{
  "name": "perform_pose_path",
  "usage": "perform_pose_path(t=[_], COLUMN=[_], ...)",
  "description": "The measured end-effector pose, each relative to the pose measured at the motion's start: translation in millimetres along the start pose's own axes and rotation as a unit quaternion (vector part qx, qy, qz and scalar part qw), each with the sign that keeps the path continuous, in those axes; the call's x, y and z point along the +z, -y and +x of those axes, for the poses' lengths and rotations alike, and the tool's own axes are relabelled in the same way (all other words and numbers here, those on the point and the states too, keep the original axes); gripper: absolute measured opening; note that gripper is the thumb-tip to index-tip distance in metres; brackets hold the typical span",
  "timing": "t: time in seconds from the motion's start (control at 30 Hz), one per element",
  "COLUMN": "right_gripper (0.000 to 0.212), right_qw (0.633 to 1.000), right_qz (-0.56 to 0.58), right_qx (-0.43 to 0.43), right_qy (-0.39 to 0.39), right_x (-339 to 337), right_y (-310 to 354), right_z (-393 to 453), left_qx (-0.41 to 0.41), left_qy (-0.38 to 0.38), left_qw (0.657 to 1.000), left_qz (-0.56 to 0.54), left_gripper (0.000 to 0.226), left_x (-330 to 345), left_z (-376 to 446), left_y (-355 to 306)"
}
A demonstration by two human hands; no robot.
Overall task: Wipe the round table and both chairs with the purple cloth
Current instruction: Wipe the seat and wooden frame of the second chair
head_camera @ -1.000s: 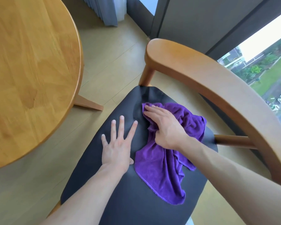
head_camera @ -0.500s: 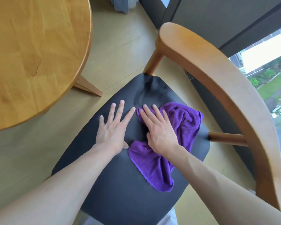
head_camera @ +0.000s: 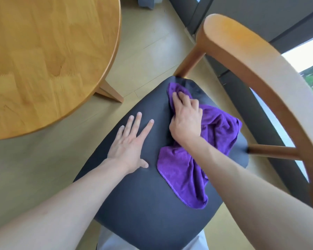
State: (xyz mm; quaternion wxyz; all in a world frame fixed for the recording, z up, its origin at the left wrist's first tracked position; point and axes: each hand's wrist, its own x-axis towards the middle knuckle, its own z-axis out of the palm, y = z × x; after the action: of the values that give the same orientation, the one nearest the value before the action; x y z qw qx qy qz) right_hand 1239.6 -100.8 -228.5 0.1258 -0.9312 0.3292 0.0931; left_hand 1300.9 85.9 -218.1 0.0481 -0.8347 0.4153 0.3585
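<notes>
Two hands were on the dark, padded chair seat point(head_camera: 143, 195) at inspection. The purple terry cloth point(head_camera: 219, 134) lay bunched across the right half of that seat, one end pushed up toward the rear corner near the wooden back post point(head_camera: 190, 62), the other trailing toward the front edge. The right hand point(head_camera: 185, 117) pressed down on its upper part, fingers point(head_camera: 181, 98) curled into the fabric and gripping a fold. The left hand point(head_camera: 132, 141) lay flat on the bare seat just beside the cloth, fingers straight and spread, holding nothing. Judged from its folds and drape, the cloth was light, soft and limp, not fragile; it would slide readily on the smooth seat and bunch under a push, so a gathered handful under the palm, as held, appeared the sound place to grip. Compared with half a second earlier, the right hand had moved from mid-seat toward the rear corner, carrying the cloth with it, and its fingers had gone from fairly flat to curled. The left hand remained flat. The round, light wooden surface point(head_camera: 43, 60) stood apart at the left.
</notes>
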Motion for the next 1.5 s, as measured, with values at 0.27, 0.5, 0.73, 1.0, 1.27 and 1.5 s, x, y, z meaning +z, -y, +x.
perform_pose_path(t=[0.27, 0.5, 0.73, 1.0, 1.27, 1.5], right_gripper=[0.050, 0.041, 0.072, 0.051, 0.065, 0.038], right_qw=[0.968, 0.946, 0.995, 0.984, 0.993, 0.990], right_qz=[0.006, 0.286, 0.062, 0.123, -0.093, -0.112], right_qx=[-0.168, 0.108, -0.077, -0.123, -0.060, 0.070], right_qy=[0.188, -0.108, 0.019, -0.047, 0.049, 0.046], right_x=[-20.4, -44.0, -3.9, -44.3, -20.5, -39.8], right_y=[-30.7, -2.4, 15.6, -11.2, 3.2, -13.9], right_z=[-79.0, 22.5, 3.0, 13.6, 64.1, 53.4], left_qx=[-0.018, -0.019, -0.020, -0.017, -0.013, -0.016], left_qy=[0.012, 0.003, 0.002, 0.004, -0.009, -0.008], left_qw=[1.000, 1.000, 0.999, 1.000, 1.000, 1.000], left_qz=[0.005, 0.017, 0.029, 0.022, 0.023, 0.024], left_gripper=[0.145, 0.146, 0.146, 0.145, 0.146, 0.146], left_x=[-1.7, 4.4, 7.1, 7.0, 9.2, 9.4], left_z=[-1.3, 1.6, 3.1, 3.1, 4.7, 5.5], left_y=[-4.0, -2.7, -1.0, -1.8, 0.2, -4.7])
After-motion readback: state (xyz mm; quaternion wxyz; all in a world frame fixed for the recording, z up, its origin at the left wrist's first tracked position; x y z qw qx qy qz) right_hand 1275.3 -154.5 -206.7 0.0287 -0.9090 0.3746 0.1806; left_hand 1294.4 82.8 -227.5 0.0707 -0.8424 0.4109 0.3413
